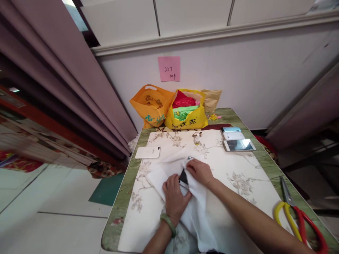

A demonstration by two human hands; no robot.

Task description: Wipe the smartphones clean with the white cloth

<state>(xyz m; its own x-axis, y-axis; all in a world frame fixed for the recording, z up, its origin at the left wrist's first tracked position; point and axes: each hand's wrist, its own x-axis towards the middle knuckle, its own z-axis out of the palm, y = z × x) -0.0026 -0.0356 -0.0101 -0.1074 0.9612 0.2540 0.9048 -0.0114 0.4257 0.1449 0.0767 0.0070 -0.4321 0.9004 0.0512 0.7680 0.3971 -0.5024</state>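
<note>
At the near right of the counter (122,197) lie scissors (290,202), one handle yellow, the other red, blades pointing away. A green bangle (168,224) circles the left wrist. The left hand (175,199) rests on a white cloth (199,208), its thumb spread apart from its fingers by the lower end of a phone (183,179); whether they press on it I cannot tell. The phone lies between the two hands, partly wrapped in the cloth, with some of its dark face and pale lower edge showing. Just beyond, the right hand (201,171) has its fingers bunched together, clamped on the cloth near the phone's upper end.

A floral mat (137,215) spreads under all this. Farther off, a white phone (147,152) lies at the left, and three more phones (239,145) sit in a row at the right. A small bottle (197,139) stands between. Behind are an orange bag (150,106), a yellow bag (185,122) filled with red and green stuff, and a tan pouch (211,100). A pink note (168,68) is on the wall.
</note>
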